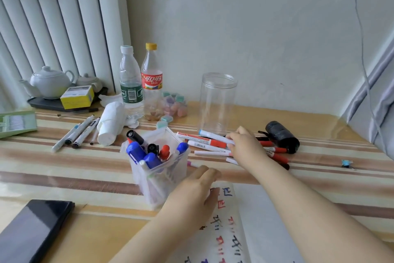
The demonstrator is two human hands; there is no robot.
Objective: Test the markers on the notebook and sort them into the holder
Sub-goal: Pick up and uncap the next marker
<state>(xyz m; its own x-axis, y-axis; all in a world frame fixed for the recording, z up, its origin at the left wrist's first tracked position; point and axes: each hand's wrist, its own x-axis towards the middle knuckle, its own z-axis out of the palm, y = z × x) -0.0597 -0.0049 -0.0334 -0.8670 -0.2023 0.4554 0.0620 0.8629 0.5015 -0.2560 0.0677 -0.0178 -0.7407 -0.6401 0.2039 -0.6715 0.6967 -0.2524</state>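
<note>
A clear plastic holder stands mid-table with several blue, red and black markers upright in it. To its right lies a loose pile of markers with white barrels and red or blue caps. My right hand reaches into this pile, and its fingers pinch a white marker with a blue cap. My left hand rests with relaxed fingers on the top edge of the open notebook, just right of the holder. The notebook page carries red, blue and black test strokes.
An empty clear jar stands behind the pile. Two bottles, a tissue roll, thin pens, small erasers and a teapot tray fill the back left. A black roll lies right of the pile, a dark phone at front left.
</note>
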